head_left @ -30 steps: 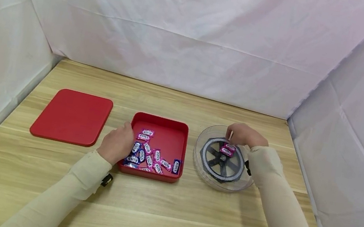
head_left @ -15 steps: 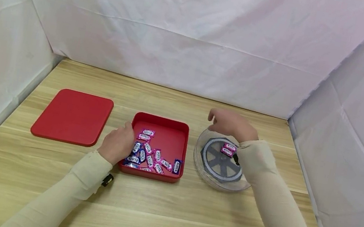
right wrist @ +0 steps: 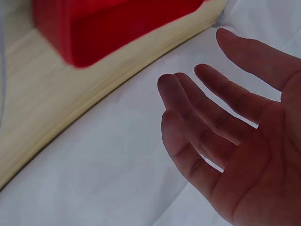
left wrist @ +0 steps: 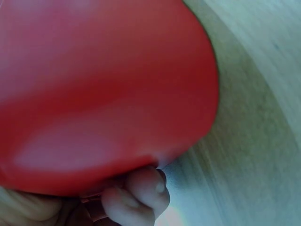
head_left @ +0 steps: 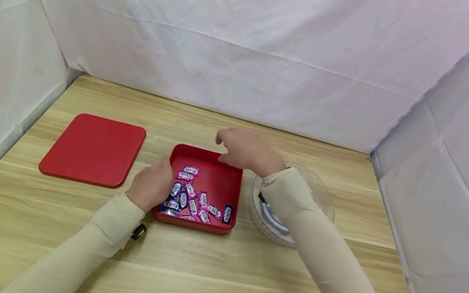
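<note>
A square red box [head_left: 222, 173] holds several wrapped candies [head_left: 192, 207], pink ones and dark blue ones, mostly toward its near side. My left hand [head_left: 151, 184] grips the box's left wall; in the left wrist view its fingers curl at the edge of the red wall [left wrist: 108, 113]. My right hand [head_left: 248, 150] is over the box's far right corner, with nothing in it. The right wrist view shows that hand [right wrist: 244, 141] with spread, slightly bent fingers and a bare palm. Right of the box, a round clear dish [head_left: 322, 183] lies partly hidden under my right forearm.
A flat red square lid [head_left: 94, 150] lies on the wooden table [head_left: 192, 280] at the left. White cloth [head_left: 244, 38] hangs behind the table and along both sides.
My right hand has moved left from the clear dish to above the box, leaving pink candies on the black wheel-shaped piece in the dish. The left hand keeps its place.
</note>
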A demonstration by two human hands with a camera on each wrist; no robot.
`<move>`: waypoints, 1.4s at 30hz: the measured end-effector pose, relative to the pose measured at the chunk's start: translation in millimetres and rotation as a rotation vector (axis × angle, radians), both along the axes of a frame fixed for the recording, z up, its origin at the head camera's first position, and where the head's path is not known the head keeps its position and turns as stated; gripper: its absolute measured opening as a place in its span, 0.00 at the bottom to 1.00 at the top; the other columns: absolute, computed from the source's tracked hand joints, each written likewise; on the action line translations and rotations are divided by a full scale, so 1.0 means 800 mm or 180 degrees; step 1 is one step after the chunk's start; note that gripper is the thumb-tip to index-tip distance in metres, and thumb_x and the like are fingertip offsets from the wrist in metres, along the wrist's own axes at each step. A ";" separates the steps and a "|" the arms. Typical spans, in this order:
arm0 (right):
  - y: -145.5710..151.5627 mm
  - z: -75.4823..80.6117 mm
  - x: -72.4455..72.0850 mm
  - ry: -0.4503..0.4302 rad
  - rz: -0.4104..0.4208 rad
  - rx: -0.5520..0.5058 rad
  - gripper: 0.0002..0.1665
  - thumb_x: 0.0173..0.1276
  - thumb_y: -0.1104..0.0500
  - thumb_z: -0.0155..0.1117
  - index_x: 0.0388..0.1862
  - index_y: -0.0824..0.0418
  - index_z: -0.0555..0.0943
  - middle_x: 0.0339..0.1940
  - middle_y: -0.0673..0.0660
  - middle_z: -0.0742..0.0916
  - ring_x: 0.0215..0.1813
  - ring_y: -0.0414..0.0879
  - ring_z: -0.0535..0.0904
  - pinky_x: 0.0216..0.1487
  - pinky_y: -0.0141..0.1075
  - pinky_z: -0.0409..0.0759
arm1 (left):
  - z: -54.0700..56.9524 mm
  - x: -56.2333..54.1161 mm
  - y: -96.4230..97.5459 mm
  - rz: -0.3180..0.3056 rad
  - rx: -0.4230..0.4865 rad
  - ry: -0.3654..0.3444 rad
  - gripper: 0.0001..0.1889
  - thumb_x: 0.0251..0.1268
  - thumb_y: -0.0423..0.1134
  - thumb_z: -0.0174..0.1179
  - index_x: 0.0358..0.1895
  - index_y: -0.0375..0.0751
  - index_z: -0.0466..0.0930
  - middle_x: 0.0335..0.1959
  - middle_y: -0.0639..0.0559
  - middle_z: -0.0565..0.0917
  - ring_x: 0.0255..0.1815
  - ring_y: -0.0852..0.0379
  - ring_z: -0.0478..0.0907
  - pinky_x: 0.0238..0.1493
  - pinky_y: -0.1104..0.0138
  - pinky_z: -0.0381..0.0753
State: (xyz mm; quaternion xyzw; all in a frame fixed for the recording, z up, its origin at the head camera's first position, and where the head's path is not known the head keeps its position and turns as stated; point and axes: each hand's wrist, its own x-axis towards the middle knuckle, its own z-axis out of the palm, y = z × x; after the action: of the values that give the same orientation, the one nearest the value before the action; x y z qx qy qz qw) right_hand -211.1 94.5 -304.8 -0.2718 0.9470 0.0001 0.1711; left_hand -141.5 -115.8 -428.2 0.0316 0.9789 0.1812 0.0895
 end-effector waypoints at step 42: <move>-0.098 -0.101 0.006 -0.0325 0.0245 0.0425 0.14 0.78 0.57 0.69 0.59 0.54 0.87 0.49 0.53 0.91 0.44 0.46 0.85 0.62 0.41 0.88 | -0.002 0.004 0.004 0.0001 0.0058 0.0006 0.12 0.82 0.34 0.51 0.51 0.23 0.69 0.32 0.31 0.83 0.33 0.33 0.88 0.38 0.42 0.91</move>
State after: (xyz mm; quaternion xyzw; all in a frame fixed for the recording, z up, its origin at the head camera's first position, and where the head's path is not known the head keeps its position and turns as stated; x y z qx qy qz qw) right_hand -206.1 16.4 -386.0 -0.2956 0.9238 0.0561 0.2367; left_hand -138.2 -113.0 -429.7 0.0325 0.9772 0.1902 0.0883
